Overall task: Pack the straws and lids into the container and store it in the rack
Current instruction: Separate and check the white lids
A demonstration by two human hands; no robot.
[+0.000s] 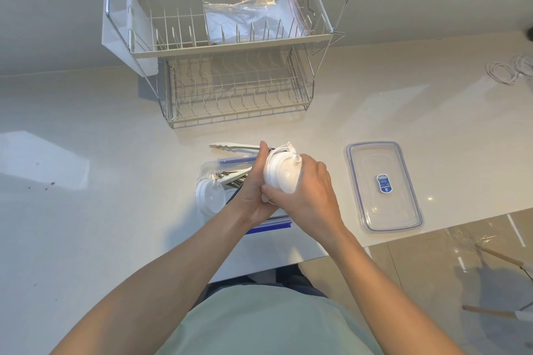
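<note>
Fingers [266, 190] of right hand [308, 196] and left hand [253, 193] clasp stack of white lids [281, 176] between them, above container.
Rack [230, 46]: two-tier wire, far side of counter [86, 210]; plastic bags on upper tier.
Container [207, 167]: clear, blue clips, long axis running away from person; holds white lid, straws.
Container cover [383, 186]: flat on counter, right, well apart.
Lid stack: round, domed, axis tilted up-right.
Tongs [233, 146]: just beyond container, lying crosswise.

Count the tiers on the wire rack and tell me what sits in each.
2. The upper tier holds clear plastic bags; the lower tier holds nothing that I can see. Both stand on the counter behind the hands.
</note>
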